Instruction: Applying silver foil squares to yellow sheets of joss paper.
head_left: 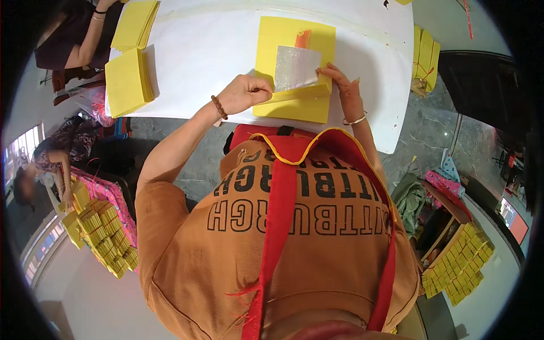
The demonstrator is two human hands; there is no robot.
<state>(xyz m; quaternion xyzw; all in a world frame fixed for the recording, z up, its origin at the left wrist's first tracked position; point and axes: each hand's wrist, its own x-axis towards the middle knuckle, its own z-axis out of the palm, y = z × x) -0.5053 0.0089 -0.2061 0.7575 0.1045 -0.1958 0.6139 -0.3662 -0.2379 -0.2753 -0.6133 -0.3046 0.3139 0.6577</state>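
On the white table in front of me lies a stack of yellow paper (269, 39). A shiny silver foil square (294, 69) rests on it, partly over an orange patch (303, 38). The near edge of the yellow top sheet is raised in a narrow folded strip (300, 93) along the foil's lower edge. My left hand (242, 92), with a brown bead bracelet, is closed in a pinch at the strip's left end. At the right edge, my right hand (345, 90) has its fingers stretched out, fingertips touching near the foil's right side.
Two piles of yellow paper (127, 82) stand at the table's left. Tied yellow bundles (425, 56) sit beyond its right edge. More bundles are stacked at lower left (105, 235) and lower right (459, 263). Other people's arms (90, 42) show at the left.
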